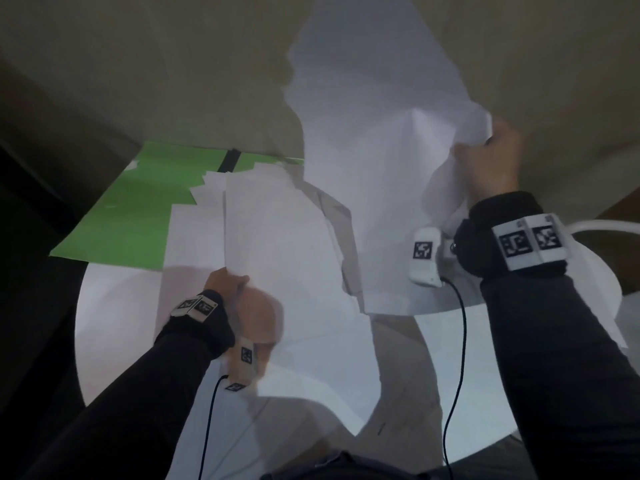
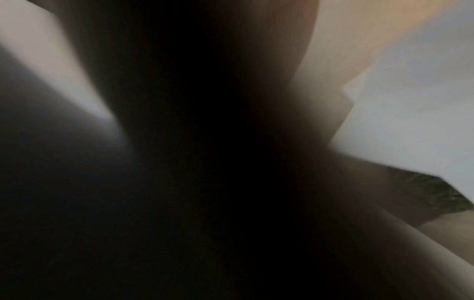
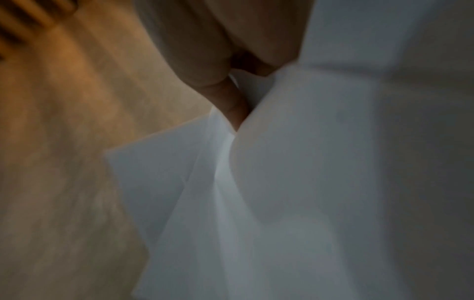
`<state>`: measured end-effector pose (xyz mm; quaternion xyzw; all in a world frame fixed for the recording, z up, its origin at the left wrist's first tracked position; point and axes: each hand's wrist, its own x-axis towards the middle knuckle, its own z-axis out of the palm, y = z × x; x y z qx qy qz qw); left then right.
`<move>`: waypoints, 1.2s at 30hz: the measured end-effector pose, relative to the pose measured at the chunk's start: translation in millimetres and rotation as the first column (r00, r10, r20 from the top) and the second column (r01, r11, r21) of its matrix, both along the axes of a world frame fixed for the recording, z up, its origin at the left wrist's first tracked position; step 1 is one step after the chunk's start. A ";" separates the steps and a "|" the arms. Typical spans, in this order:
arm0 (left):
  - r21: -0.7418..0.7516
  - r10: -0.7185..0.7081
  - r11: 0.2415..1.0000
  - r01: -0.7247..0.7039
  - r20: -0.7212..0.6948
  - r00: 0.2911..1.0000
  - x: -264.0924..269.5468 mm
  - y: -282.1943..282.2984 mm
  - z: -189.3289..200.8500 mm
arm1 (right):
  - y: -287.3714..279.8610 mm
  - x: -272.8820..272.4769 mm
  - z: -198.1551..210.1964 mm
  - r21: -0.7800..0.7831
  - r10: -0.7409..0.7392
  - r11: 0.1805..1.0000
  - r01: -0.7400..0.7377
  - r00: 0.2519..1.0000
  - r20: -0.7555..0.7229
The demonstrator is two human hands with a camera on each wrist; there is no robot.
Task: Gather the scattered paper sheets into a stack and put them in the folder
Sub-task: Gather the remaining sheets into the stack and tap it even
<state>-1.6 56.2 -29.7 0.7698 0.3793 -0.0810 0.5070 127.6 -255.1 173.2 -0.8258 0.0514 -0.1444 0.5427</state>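
A green folder (image 1: 131, 216) lies open at the left, with several white sheets (image 1: 214, 188) overlapping its right part. My right hand (image 1: 485, 157) grips the crumpled right edge of a large bundle of white sheets (image 1: 374, 168) and holds it up. In the right wrist view a finger (image 3: 231, 105) pinches into the folds of that paper (image 3: 307, 182). My left hand (image 1: 228, 285) holds the lower left corner of another group of sheets (image 1: 277, 237); its palm shows dimly through the paper. The left wrist view is mostly dark, with pale paper (image 2: 410, 121) at its right.
Everything rests on a round white table (image 1: 114, 323). More sheets (image 1: 450, 358) lie flat near the front edge. Black wires (image 1: 457, 341) run from both wrist cameras toward my body. Beyond the table is a beige floor (image 1: 173, 81).
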 end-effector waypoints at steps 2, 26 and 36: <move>-0.085 0.042 0.996 -0.040 0.017 0.999 -1.9 -5.5 3.5 | 0.0 -1.5 4.4 0.081 0.013 0.997 -0.009 0.999 -0.051; -0.227 -0.108 0.969 0.101 -0.021 0.994 7.8 -18.4 -27.5 | 13.5 -25.6 -186.9 0.227 0.155 0.974 0.013 0.691 -0.706; -0.232 -0.160 0.959 0.163 0.033 0.987 2.5 -25.3 -15.0 | 35.6 -8.1 -114.1 -0.165 0.188 0.958 -0.235 0.947 -0.259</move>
